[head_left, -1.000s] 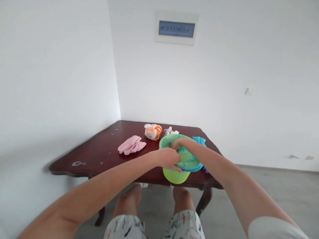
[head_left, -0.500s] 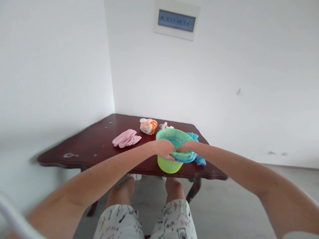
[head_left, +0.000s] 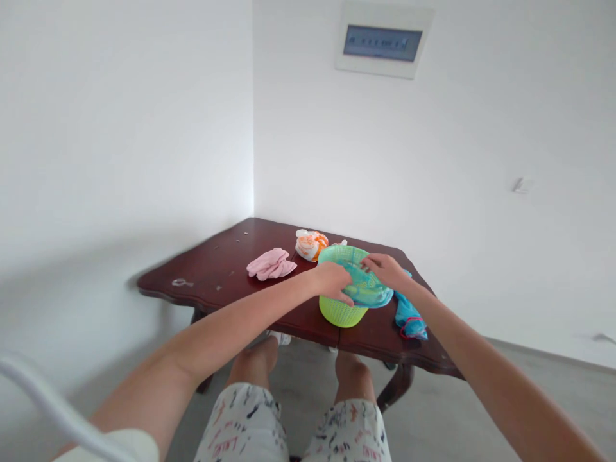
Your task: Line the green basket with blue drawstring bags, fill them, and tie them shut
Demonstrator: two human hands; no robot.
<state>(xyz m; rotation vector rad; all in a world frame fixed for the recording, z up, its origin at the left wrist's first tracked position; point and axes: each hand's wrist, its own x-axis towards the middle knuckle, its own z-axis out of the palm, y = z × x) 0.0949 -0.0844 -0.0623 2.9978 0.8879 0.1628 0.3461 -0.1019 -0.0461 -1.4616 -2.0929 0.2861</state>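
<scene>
Two bare hands meet at one green basket (head_left: 341,312), upright on one table (head_left: 221,263), with blue film (head_left: 373,295) in its mouth and over its near rim. The left hand (head_left: 334,279), back upward, comes in from eight o'clock, closed on the film at the rim. The right hand (head_left: 385,271) comes from four, fingers half curled above the mouth at two; whether they pinch film, I cannot tell. Around the basket lie one pink cloth (head_left: 271,264) at nine, one orange-and-white bag (head_left: 312,245) at ten, one white bag (head_left: 343,242) mostly hidden at twelve, and one blue bundle (head_left: 409,311) with red string at four. Print on the orange-and-white bag is too small to read.
</scene>
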